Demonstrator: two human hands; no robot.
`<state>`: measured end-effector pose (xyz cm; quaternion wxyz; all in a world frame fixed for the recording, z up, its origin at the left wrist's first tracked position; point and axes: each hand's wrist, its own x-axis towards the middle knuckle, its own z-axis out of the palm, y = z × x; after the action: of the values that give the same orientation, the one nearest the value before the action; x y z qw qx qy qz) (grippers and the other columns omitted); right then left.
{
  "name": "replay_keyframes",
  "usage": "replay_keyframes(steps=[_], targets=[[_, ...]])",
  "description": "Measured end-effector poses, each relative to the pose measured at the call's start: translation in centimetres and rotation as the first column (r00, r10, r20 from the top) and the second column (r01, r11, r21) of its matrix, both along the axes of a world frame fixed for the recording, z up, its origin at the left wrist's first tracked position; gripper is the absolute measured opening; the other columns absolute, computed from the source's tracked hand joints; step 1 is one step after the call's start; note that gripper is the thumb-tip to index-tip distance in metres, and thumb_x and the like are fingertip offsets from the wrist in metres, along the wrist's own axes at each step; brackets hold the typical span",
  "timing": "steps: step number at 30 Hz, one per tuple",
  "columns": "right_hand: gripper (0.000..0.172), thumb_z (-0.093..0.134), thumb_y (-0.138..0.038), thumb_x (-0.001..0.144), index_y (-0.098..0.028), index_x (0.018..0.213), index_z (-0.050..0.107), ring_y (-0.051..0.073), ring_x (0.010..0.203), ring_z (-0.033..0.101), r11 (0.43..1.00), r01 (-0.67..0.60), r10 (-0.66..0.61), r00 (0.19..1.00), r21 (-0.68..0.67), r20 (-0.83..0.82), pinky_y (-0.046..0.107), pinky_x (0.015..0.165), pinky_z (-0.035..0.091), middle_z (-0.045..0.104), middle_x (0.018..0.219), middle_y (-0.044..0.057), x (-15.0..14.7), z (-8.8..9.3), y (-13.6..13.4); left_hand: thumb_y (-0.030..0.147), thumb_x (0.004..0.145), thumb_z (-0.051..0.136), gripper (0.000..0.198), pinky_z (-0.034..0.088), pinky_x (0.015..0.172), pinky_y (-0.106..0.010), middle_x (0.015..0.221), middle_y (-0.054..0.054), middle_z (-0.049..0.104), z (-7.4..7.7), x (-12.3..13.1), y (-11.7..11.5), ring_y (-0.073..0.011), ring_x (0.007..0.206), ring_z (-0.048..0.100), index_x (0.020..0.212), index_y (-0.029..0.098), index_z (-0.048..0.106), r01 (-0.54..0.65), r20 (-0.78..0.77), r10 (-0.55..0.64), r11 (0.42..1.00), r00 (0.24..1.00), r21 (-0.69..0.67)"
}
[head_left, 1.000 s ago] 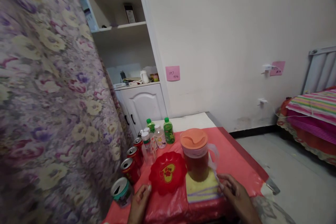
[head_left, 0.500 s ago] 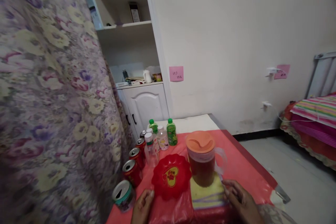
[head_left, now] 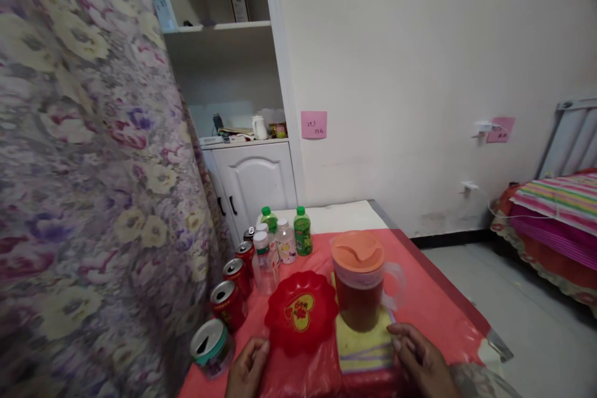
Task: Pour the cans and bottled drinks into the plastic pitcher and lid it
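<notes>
My left hand [head_left: 248, 365] rests at the near edge of the table, between a can with a teal rim [head_left: 213, 349] and a red scalloped plate [head_left: 301, 313]. Its fingers are curled in with nothing seen in them. My right hand [head_left: 418, 354] lies at the right edge of a folded yellow cloth [head_left: 364, 351], fingers loosely bent and apart, holding nothing. On the cloth stands a clear pitcher [head_left: 358, 298] of brown liquid, with an orange lid [head_left: 357, 251] and its handle [head_left: 396, 285] to the right. Neither hand touches the pitcher.
Several red cans [head_left: 228, 306] line the table's left side. Behind the plate stand clear bottles [head_left: 265, 267] and green-capped bottles [head_left: 303, 233]. A red cover [head_left: 433, 305] lies over the table. A floral curtain [head_left: 102, 199] hangs at left; a bed [head_left: 555, 217] is at right.
The view has shifted slightly, so the cans and plate sit a little further left. Both hands stay in nearly the same places; the pitcher has not moved on the cloth.
</notes>
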<state>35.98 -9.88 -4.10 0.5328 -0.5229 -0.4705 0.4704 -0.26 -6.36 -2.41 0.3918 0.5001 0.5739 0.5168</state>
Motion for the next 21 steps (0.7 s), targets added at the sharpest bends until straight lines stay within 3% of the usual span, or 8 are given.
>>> replay_keyframes(steps=[7, 12, 18, 21], targets=[[0.05, 0.064, -0.068, 0.079, -0.022, 0.099, 0.069, 0.02, 0.065, 0.059, 1.0, -0.023, 0.023, 1.0, 0.003, 0.01, 0.029, 0.062, 0.045, 0.064, 0.065, -0.001, -0.2, 0.6, -0.1, 0.071, 0.067, 0.073, 0.051, 0.044, 0.063, -0.026, 0.067, 0.003, 0.057, 0.7, 0.3, -0.3, -0.0167, 0.067, 0.052, 0.068, 0.021, 0.063, -0.011, 0.011, 0.012, 1.0, 1.0, -0.01], [0.053, 0.063, -0.071, 0.078, -0.021, 0.097, 0.069, 0.02, 0.062, 0.057, 0.998, 0.049, -0.049, 0.999, 0.026, 0.008, 0.029, 0.06, 0.043, 0.061, 0.062, -0.002, -0.6, 0.6, -0.4, 0.07, 0.067, 0.073, 0.051, 0.043, 0.062, -0.026, 0.066, 0.004, 0.056, 0.2, 0.3, -0.2, -0.0167, 0.067, 0.051, 0.069, 0.021, 0.061, 0.003, 0.051, -0.001, 1.0, 0.999, -0.023], [0.05, 0.062, -0.066, 0.08, -0.02, 0.099, 0.069, 0.018, 0.059, 0.056, 0.99, 0.13, -0.131, 0.991, 0.058, 0.011, 0.029, 0.058, 0.041, 0.061, 0.06, -0.003, -1.0, 1.1, -0.7, 0.069, 0.067, 0.073, 0.049, 0.04, 0.06, -0.025, 0.063, 0.005, 0.052, 0.1, 0.8, -0.3, -0.0155, 0.064, 0.048, 0.067, 0.021, 0.06, -0.092, 0.056, 0.091, 0.996, 0.994, 0.018], [0.05, 0.061, -0.066, 0.08, -0.021, 0.099, 0.069, 0.02, 0.061, 0.059, 0.988, 0.14, -0.142, 0.99, 0.066, 0.028, 0.03, 0.06, 0.043, 0.062, 0.061, -0.002, -1.2, 1.2, -0.8, 0.069, 0.065, 0.074, 0.051, 0.041, 0.061, -0.026, 0.065, 0.004, 0.054, 0.3, 0.6, -0.2, -0.0164, 0.065, 0.049, 0.069, 0.02, 0.062, -0.049, 0.05, 0.05, 0.999, 0.998, -0.005]])
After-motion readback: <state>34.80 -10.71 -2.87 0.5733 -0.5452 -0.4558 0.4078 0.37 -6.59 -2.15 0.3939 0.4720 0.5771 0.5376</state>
